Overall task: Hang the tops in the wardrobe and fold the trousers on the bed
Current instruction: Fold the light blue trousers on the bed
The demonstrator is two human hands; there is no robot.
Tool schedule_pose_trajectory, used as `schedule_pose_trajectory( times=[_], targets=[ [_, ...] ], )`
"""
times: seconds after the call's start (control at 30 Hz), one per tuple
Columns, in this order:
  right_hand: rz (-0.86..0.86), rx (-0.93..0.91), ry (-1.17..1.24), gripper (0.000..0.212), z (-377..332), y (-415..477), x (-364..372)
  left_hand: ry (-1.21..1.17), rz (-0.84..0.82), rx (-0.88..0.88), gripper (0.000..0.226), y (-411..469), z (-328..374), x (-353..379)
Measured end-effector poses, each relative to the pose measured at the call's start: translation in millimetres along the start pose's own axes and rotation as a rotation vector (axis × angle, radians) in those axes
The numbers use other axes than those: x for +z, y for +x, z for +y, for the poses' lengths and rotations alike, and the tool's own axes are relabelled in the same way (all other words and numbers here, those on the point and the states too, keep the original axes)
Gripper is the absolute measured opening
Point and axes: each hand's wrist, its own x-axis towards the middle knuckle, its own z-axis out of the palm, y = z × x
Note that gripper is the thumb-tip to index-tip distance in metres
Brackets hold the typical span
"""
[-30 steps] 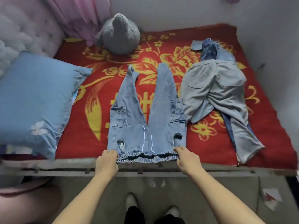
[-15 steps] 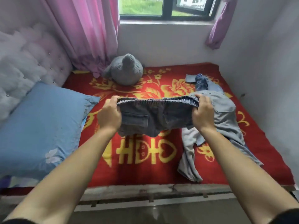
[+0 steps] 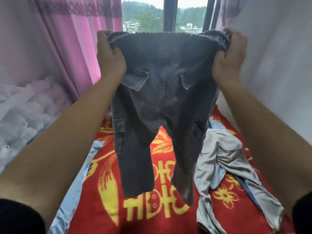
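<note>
Jeans (image 3: 162, 102) lifted off the bed's (image 3: 94, 217) near edge; our left hand (image 3: 110, 56) and right hand (image 3: 231, 54) clutch the waistband (image 3: 162, 35) corners. We judge fold not begun.

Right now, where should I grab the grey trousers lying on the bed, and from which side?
Take the grey trousers at the waist end, the far end, coming down from above: the legs sprawl toward you, so lifting there should let them hang straight.
</note>
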Motion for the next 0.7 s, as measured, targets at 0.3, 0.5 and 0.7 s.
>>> schedule_pose_trajectory(
  times=[0.3, 0.5, 0.7],
  targets=[
    [-0.465, 0.244, -0.1, 0.041, 90, 11, 81, 0.487, -0.327, -0.276, 0.024, 35, -96, 56],
    [-0.795, 0.377, -0.254, 0.042, 161, 8, 140, 0.58, -0.472, -0.573, 0.022, 36, -162, 103],
    [-0.441, 0.158, 0.063, 0.047, 146, 71, 147, 0.105, -0.077, -0.396, 0.027, 89, -139, 144]
  ],
)
